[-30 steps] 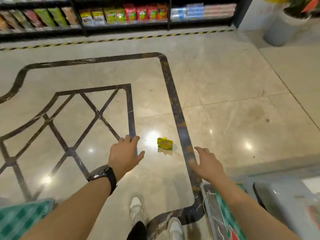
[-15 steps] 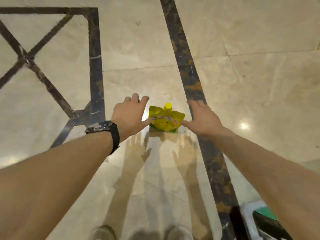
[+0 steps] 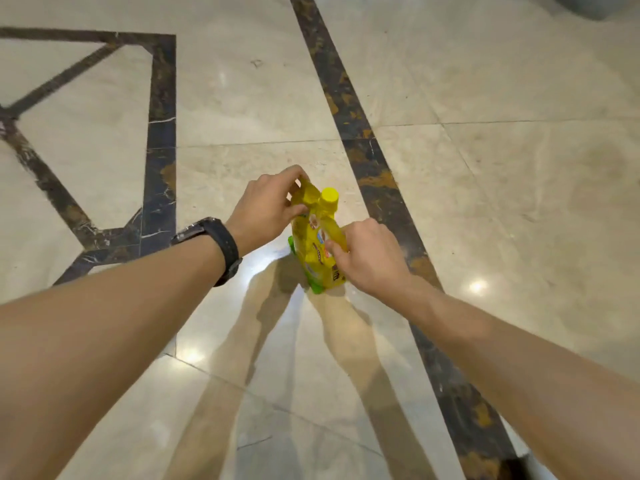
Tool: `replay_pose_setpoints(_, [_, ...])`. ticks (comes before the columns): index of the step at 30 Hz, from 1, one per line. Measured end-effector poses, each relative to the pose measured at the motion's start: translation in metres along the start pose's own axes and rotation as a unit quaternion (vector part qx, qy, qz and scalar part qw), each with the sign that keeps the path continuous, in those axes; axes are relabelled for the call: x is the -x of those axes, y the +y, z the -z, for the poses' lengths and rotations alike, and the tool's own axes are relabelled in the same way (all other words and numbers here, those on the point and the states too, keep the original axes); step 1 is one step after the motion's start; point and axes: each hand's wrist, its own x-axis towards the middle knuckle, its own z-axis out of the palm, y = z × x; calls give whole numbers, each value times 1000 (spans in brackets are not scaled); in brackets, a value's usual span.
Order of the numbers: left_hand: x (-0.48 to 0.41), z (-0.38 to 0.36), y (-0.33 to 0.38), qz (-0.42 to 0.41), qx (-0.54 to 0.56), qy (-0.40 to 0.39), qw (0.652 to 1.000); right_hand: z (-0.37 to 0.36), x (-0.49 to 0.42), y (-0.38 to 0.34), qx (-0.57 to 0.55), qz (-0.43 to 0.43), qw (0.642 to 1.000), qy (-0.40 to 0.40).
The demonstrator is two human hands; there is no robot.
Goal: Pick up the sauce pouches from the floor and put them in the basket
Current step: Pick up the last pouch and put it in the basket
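Half a second ago both hands flank the yellow spouted sauce pouch (image 3: 317, 237) with fingers spread; now the left hand (image 3: 268, 211) pinches its top corner and the right hand (image 3: 369, 256) grips its side edge. The pouch is turned edge-on and tilted above the glossy marble floor (image 3: 242, 105).

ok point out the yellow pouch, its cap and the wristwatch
yellow pouch (image 3: 313, 258): head view, on its printed front
cap (image 3: 329, 195): head view, on the cap's top
wristwatch (image 3: 227, 247): head view, on the black strap
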Motion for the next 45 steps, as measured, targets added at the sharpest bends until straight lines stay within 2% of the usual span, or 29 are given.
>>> replay_pose_setpoints(2, [4, -7, 12, 13, 81, -32, 996, -7, 20, -14, -47, -38, 998, -6])
replay_pose_setpoints(4, [12, -16, 24, 44, 190, -69, 978, -12, 28, -23, -172, -124, 977, -6])
replay_pose_setpoints(5, [17, -19, 28, 68, 239, -95, 964, -11, 29, -28, -267, -181, 946, -14])
replay_pose_setpoints(8, [34, -19, 39, 115, 307, -179, 928, -3, 24, -33, -525, -297, 791, -100])
replay_pose_setpoints(9, [40, -16, 39, 110, 303, -197, 926, 1, 22, -30, -558, -299, 761, -144])
replay_pose_setpoints(10, [44, -13, 37, 97, 295, -213, 926, 6, 22, -25, -566, -280, 752, -186])
replay_pose_setpoints(12, [53, -10, 23, 86, 268, -251, 926, 11, 19, -12, -532, -228, 788, -211])
replay_pose_setpoints(15, [70, -21, 6, 48, 202, -304, 930, 6, 4, 13, -426, -183, 880, -107])
replay_pose_setpoints(17, [78, -35, 5, 40, 150, -264, 952, 9, -7, 22, -351, -105, 928, -72])
replay_pose_setpoints(19, [77, -37, 11, 59, 92, -184, 977, 11, -18, 27, -310, -16, 947, -83])
replay_pose_setpoints(20, [73, -33, 12, 61, 84, -170, 980, 12, -24, 29, -320, -2, 944, -84])
replay_pose_setpoints(24, [61, -5, -4, 88, 190, -202, 957, 11, -33, 33, -372, -8, 924, -88])
replay_pose_setpoints(26, [60, -1, -9, 115, 235, -182, 948, 1, -31, 32, -381, -18, 922, -65])
replay_pose_setpoints(29, [62, -9, -7, 152, 298, -139, 932, -11, -28, 29, -433, -52, 899, -38])
replay_pose_setpoints(32, [59, -15, -4, 167, 332, -98, 923, -16, -20, 36, -443, -62, 880, -161])
replay_pose_setpoints(34, [60, -17, -4, 169, 339, -103, 920, -24, -12, 42, -456, -75, 867, -183])
replay_pose_setpoints(37, [66, -23, -13, 155, 297, -163, 928, -33, -9, 44, -472, -88, 868, -125])
replay_pose_setpoints(40, [68, -27, -23, 156, 284, -161, 932, -38, -11, 39, -490, -107, 858, -110])
replay_pose_setpoints(43, [70, -30, -28, 187, 302, -138, 925, -48, -11, 38, -507, -135, 838, -149])
replay_pose_setpoints(45, [76, -35, -30, 233, 295, -130, 917, -60, -5, 37, -548, -162, 794, -206])
